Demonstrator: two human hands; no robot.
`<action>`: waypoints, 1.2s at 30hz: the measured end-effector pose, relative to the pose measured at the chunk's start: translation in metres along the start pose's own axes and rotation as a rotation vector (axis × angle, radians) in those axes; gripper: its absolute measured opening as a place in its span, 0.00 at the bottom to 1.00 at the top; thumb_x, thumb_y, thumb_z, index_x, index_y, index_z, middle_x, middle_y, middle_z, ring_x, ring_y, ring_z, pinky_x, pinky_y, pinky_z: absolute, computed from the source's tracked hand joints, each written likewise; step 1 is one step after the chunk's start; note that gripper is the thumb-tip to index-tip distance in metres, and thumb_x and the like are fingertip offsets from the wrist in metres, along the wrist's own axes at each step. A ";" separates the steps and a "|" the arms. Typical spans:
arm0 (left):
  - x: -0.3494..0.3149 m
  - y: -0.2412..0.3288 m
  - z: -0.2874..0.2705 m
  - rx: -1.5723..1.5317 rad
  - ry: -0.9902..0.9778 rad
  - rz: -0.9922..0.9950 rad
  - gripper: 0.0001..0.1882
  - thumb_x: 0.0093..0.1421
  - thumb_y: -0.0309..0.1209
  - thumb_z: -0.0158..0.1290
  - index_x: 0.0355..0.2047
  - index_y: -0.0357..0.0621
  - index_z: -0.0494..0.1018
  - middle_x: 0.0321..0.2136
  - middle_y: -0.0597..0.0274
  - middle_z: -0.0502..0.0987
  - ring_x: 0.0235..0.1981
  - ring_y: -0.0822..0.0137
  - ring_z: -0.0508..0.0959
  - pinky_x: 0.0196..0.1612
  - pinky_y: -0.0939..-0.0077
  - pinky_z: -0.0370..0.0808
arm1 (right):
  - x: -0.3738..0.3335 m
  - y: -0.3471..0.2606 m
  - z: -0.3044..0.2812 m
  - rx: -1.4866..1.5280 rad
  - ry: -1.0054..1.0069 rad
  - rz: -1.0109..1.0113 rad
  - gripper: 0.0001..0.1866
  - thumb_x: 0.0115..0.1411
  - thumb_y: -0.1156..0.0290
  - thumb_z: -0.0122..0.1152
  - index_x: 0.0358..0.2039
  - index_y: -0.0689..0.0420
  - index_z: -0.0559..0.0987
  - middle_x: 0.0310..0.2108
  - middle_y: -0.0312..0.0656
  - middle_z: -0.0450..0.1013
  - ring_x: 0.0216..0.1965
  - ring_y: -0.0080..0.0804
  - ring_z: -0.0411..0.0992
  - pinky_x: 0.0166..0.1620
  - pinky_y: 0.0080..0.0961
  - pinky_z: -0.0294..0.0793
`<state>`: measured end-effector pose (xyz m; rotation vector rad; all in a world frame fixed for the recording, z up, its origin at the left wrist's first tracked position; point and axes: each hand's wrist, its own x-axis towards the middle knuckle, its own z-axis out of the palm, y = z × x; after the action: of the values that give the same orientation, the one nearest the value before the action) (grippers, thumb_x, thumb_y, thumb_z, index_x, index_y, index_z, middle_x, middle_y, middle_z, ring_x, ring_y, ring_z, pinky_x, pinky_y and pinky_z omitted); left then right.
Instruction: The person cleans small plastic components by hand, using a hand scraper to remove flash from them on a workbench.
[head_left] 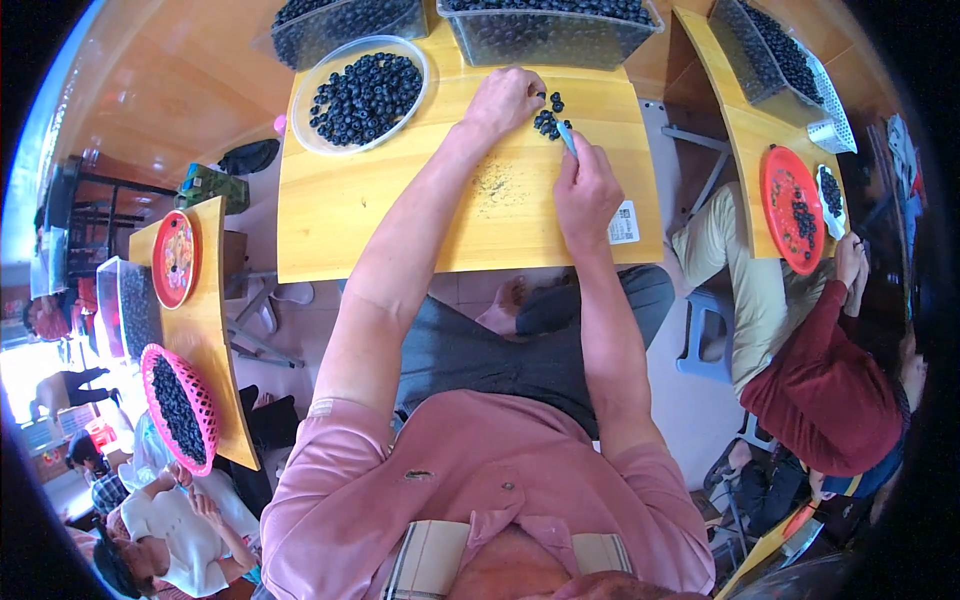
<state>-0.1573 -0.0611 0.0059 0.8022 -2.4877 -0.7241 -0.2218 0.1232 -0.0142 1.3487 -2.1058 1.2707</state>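
Note:
My left hand (505, 102) is at the far middle of the table, its fingers pinched together at the edge of a small cluster of blueberries (546, 124). A dark berry shows at its fingertips, and whether it is gripped is hard to see. Closed round a slim light-blue tool (567, 138), my right hand (588, 192) rests just nearer than the cluster. The tool's tip reaches the berries; its exact kind is unclear. Left of my left hand sits a round clear bowl (424, 92) of blueberries (366, 98).
Clear bins (555, 45) of blueberries line the table's far edge. Small crumbs (492, 185) lie mid-table, and a white label (624, 222) is at right. Side tables carry a red plate (782, 232) and a pink basket (207, 440). Other people sit on both sides.

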 end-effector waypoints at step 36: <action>-0.001 -0.028 -0.012 0.235 0.034 0.069 0.09 0.60 0.27 0.57 0.40 0.42 0.82 0.40 0.46 0.80 0.46 0.47 0.81 0.51 0.56 0.78 | 0.000 -0.001 0.001 0.041 -0.032 0.037 0.12 0.63 0.74 0.61 0.47 0.52 0.82 0.30 0.41 0.77 0.29 0.44 0.79 0.31 0.40 0.77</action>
<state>-0.1386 -0.0848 -0.0015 0.7969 -2.5862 -0.3957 -0.2205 0.1221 -0.0140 1.3622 -2.1469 1.3222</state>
